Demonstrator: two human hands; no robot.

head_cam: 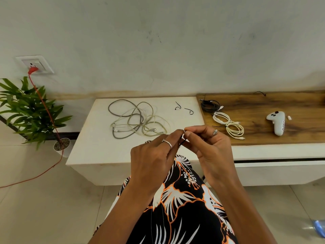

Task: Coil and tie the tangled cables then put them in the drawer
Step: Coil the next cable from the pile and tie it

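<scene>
Presently: tangled cables (137, 118), grey and off-white, smooth, looped loosely on the matte white bench (91, 147); two black twist ties (184, 108), thin and curled, beside them; three coiled cables, one black (209, 105), two white (228, 125), on the wood-grain bench (281, 103); left hand (154, 155) and right hand (209, 147) raised together, fingers pinching one thin black tie (182, 142) between them.

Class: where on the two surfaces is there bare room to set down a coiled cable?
Bare: the wooden top right of the white controller, and the white table left of the tangled cables. Crowded: around the coiled white cable.
</scene>
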